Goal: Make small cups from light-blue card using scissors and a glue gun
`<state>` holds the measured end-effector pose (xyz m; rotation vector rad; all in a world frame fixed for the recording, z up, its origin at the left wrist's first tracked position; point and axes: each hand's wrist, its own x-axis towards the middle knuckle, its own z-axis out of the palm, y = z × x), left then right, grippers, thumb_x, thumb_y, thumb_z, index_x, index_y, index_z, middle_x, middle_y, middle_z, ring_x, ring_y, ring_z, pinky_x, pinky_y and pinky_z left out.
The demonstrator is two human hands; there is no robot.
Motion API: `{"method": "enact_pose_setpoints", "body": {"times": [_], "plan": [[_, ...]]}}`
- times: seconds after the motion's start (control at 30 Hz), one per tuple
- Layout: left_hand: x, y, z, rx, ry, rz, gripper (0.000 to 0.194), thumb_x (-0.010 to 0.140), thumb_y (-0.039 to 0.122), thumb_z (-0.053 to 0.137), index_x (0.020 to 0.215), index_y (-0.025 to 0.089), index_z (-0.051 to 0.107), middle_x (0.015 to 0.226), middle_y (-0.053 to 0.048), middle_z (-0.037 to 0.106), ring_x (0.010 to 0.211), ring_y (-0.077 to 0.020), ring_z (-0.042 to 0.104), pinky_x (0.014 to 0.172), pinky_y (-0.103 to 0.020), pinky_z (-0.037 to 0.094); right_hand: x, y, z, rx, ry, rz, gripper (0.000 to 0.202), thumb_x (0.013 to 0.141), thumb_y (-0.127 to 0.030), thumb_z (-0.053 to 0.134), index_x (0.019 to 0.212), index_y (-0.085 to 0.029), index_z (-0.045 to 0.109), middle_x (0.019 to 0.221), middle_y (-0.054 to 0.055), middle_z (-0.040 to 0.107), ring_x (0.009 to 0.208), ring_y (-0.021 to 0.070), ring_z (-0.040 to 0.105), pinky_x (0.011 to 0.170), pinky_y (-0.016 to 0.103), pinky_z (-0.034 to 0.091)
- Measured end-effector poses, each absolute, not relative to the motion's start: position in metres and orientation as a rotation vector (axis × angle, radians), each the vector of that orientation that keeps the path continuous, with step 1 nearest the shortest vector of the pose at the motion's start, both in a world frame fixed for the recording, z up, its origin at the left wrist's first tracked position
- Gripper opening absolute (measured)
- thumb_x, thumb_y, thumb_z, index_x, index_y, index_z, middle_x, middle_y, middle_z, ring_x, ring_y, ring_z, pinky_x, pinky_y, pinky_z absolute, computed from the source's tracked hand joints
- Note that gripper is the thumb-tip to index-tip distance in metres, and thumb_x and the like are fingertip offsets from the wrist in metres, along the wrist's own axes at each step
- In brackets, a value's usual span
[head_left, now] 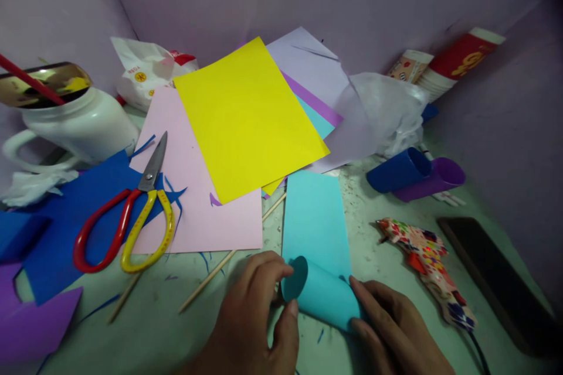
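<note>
Hands at near edge of view, both on one teal paper roll. Left hand: fingers and thumb curled lightly around the open left end. Right hand: fingertips grasping the right end. Two-ended hold probably keeps the curl from springing open.

Roll lies slantwise on the surface, across the near end of a flat teal strip; whether joined, cannot tell. Strip's far end meets the yellow sheet, which overlaps the pink sheet.

Left: scissors closed, loops toward the person, presumably for easy pickup. Wooden stick slants close to left hand; likely to catch a sleeve or roll.

Right: glue gun on its side, cord running nearward, phone beyond. Blue roll touches purple roll.

Open room: bare patch between strip and glue gun. Leftward is tighter, with stick and paper scraps.
</note>
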<state>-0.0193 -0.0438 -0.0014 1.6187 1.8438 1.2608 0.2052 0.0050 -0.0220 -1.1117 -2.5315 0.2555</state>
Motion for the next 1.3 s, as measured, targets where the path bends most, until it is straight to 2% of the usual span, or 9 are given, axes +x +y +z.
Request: {"method": "enact_pose_setpoints", "body": {"times": [0.2, 0.67, 0.73, 0.8, 0.87, 0.97, 1.13, 1.3], "plan": [[-0.019, -0.044, -0.004, 1.575, 1.820, 1.285, 0.022, 0.076, 0.012, 0.047, 0.094, 0.023, 0.052, 0.101, -0.006, 0.062, 0.079, -0.0152, 0.065, 0.062, -0.023, 0.058, 0.204, 0.007, -0.025, -1.100, -2.544, 0.218, 0.052, 0.091, -0.030, 0.046, 0.141, -0.027, 0.035, 0.109, 0.013, 0.056, 0.092, 0.0250, 0.063, 0.070, 0.035, 0.058], [-0.018, -0.043, -0.004, 1.459, 1.803, 1.326, 0.023, 0.072, 0.010, 0.048, 0.091, 0.023, 0.053, 0.098, -0.005, 0.062, 0.079, -0.0142, 0.065, 0.060, -0.021, 0.059, 0.197, 0.010, -0.022, -1.133, -2.573, 0.197, 0.049, 0.091, -0.028, 0.043, 0.139, -0.024, 0.037, 0.110, 0.014, 0.053, 0.094, 0.0255, 0.061, 0.071, 0.035, 0.057], [-0.018, -0.044, -0.005, 1.517, 1.820, 1.305, 0.025, 0.074, 0.012, 0.048, 0.096, 0.023, 0.053, 0.101, -0.005, 0.062, 0.083, -0.0150, 0.064, 0.062, -0.021, 0.058, 0.196, 0.011, -0.021, -1.136, -2.577, 0.218, 0.048, 0.091, -0.027, 0.043, 0.138, -0.024, 0.037, 0.110, 0.014, 0.052, 0.094, 0.0252, 0.061, 0.071, 0.035, 0.057], [-0.016, -0.044, -0.006, 1.669, 1.840, 1.279, 0.033, 0.077, 0.014, 0.047, 0.109, 0.022, 0.052, 0.111, -0.008, 0.060, 0.094, -0.0188, 0.062, 0.070, -0.028, 0.058, 0.194, 0.012, -0.020, -1.139, -2.575, 0.242, 0.047, 0.091, -0.026, 0.043, 0.138, -0.023, 0.038, 0.110, 0.014, 0.051, 0.095, 0.0249, 0.060, 0.073, 0.035, 0.057], [-0.012, -0.044, -0.008, 1.886, 1.878, 1.247, 0.040, 0.080, 0.013, 0.044, 0.119, 0.022, 0.050, 0.126, -0.011, 0.053, 0.107, -0.0243, 0.054, 0.080, -0.037, 0.055, 0.194, 0.011, -0.020, -1.137, -2.574, 0.256, 0.047, 0.091, -0.025, 0.042, 0.137, -0.021, 0.038, 0.111, 0.014, 0.049, 0.097, 0.0247, 0.059, 0.074, 0.035, 0.057], [-0.007, -0.042, -0.012, 2.205, 1.932, 1.170, 0.038, 0.082, 0.013, 0.043, 0.115, 0.027, 0.056, 0.138, -0.007, 0.043, 0.110, -0.0279, 0.046, 0.084, -0.042, 0.049, 0.193, 0.012, -0.019, -1.140, -2.562, 0.261, 0.046, 0.091, -0.025, 0.043, 0.137, -0.021, 0.039, 0.112, 0.014, 0.049, 0.097, 0.0241, 0.058, 0.074, 0.034, 0.057], [-0.007, -0.038, -0.013, 2.600, 1.818, 0.902, 0.035, 0.087, 0.024, 0.044, 0.117, 0.027, 0.059, 0.133, -0.002, 0.051, 0.113, -0.0290, 0.041, 0.088, -0.042, 0.038, 0.187, 0.014, -0.017, -1.104, -2.538, 0.304, 0.045, 0.091, -0.022, 0.043, 0.135, -0.020, 0.040, 0.108, 0.013, 0.050, 0.095, 0.0211, 0.059, 0.072, 0.029, 0.057], [-0.008, -0.037, -0.015, 2.605, 1.785, 0.809, 0.036, 0.088, 0.030, 0.045, 0.122, 0.025, 0.056, 0.132, -0.005, 0.052, 0.118, -0.0312, 0.039, 0.096, -0.047, 0.028, 0.185, 0.015, -0.015, -1.164, -2.500, 0.271, 0.039, 0.091, -0.024, 0.042, 0.130, -0.018, 0.044, 0.104, 0.012, 0.055, 0.089, 0.0194, 0.062, 0.068, 0.027, 0.058]]}}
